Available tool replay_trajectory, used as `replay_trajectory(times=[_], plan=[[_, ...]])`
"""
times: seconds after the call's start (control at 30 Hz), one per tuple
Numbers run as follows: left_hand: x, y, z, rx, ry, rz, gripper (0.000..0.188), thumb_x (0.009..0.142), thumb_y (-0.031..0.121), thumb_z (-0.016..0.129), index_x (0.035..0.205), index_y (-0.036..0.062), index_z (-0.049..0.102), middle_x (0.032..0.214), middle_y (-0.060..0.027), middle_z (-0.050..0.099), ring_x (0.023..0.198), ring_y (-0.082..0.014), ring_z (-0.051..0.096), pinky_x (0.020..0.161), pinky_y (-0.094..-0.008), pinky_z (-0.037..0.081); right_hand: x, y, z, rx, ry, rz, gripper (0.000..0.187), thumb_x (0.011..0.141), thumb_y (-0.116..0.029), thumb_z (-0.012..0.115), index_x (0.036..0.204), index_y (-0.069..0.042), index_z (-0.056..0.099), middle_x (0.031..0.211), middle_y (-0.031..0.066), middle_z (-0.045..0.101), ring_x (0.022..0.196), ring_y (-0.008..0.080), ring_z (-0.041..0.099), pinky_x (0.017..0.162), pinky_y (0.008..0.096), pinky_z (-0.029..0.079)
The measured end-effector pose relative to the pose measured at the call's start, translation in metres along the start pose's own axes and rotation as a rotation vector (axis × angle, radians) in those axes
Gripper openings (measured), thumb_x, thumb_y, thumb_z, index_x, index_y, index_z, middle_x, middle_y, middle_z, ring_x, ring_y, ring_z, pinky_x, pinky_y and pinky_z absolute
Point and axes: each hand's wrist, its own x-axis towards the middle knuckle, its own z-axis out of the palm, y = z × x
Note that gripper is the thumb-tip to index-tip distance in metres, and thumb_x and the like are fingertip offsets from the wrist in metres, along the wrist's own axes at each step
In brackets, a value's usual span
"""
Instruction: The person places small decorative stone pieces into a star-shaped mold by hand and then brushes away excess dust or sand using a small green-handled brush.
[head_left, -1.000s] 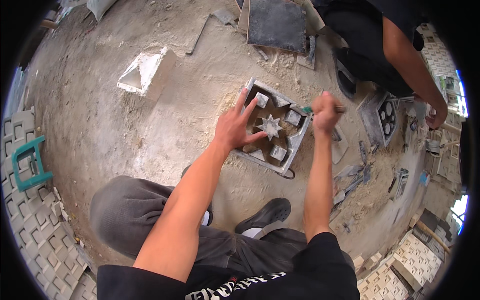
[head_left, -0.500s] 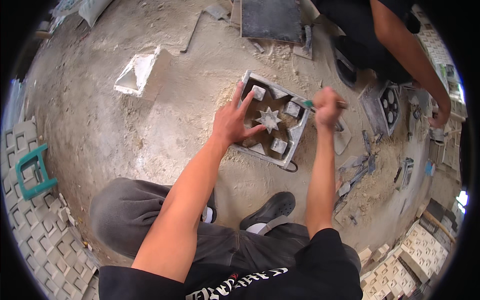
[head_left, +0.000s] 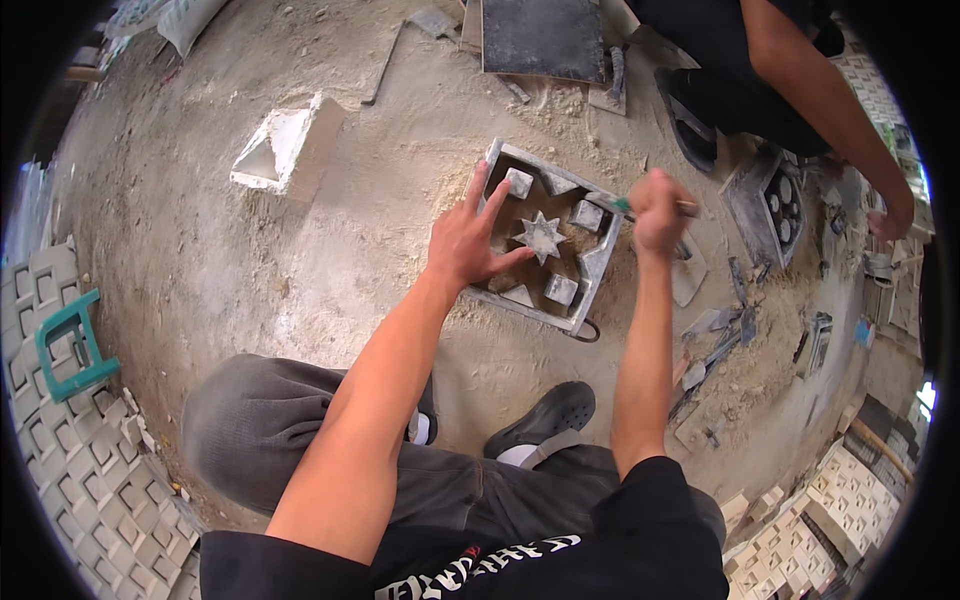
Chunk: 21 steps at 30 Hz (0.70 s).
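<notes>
On the dusty floor in front of me lies a square metal mold [head_left: 592, 268] with a raised eight-pointed star in its middle, small blocks near its corners and triangular pieces along its sides. My left hand [head_left: 466, 240] rests on the mold's left edge, fingers spread, with the thumb stretched toward the star. Above the right rim, my right hand [head_left: 658, 215] is closed around a short tool with a brown handle [head_left: 687, 209] and a green part [head_left: 622, 204]. Motion blurs that fist a little, and the tool's exact kind is unclear.
Another person's arm [head_left: 825, 110] reaches down at the right, near a second mold [head_left: 757, 210] with round shapes. A white block-shaped container [head_left: 285, 150] lies at the left, and a dark board [head_left: 543, 40] at the back. Scraps and flat tools [head_left: 715, 345] lie at right; a green stool [head_left: 75, 345] stands far left.
My right hand has shifted slightly while still gripping the tool. My left hand keeps its place on the mold. The other person's hand has moved a little at the right.
</notes>
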Motion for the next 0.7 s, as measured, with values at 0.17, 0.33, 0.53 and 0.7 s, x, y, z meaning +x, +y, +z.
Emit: replay_trajectory(times=[0.17,0.33,0.53,0.7], plan=[[-0.003,-0.002,-0.004,-0.003,0.007,-0.024,0.096,0.066,0.066,0.072,0.142,0.0163,0.041,0.153,-0.0207,0.025,0.093,-0.0347,0.065,0.074,-0.0406,0.053,0.008,-0.006,0.007,0.097,-0.054,0.043,0.045,0.093,-0.011,0.050,0.052,-0.007,0.031,0.048,-0.0034,0.031,0.043,0.0057,0.025,0.042,0.0278,0.019],[0.000,0.002,0.001,-0.029,-0.012,-0.022,0.096,0.065,0.066,0.072,0.141,0.0164,0.042,0.153,-0.0201,0.026,0.091,-0.0342,0.065,0.074,-0.0409,0.053,0.006,0.024,0.009,0.063,-0.118,0.059,0.045,0.093,-0.011,0.050,0.053,-0.007,0.031,0.049,-0.0029,0.032,0.043,0.0060,0.026,0.043,0.0280,0.020],[0.002,0.000,-0.004,-0.011,-0.012,-0.026,0.097,0.066,0.066,0.072,0.142,0.0147,0.041,0.152,-0.0207,0.027,0.105,-0.0366,0.061,0.077,-0.0413,0.054,0.005,0.013,0.023,-0.026,-0.146,0.030,0.044,0.093,-0.011,0.052,0.054,-0.006,0.033,0.050,-0.0040,0.033,0.045,0.0057,0.028,0.044,0.0274,0.021],[-0.003,-0.001,-0.005,-0.021,-0.032,-0.036,0.097,0.066,0.065,0.073,0.141,0.0132,0.041,0.151,-0.0210,0.028,0.110,-0.0380,0.060,0.079,-0.0414,0.054,0.012,0.005,0.029,-0.033,-0.244,0.147,0.042,0.092,-0.011,0.050,0.054,-0.006,0.033,0.051,-0.0034,0.033,0.045,0.0061,0.028,0.044,0.0272,0.021]])
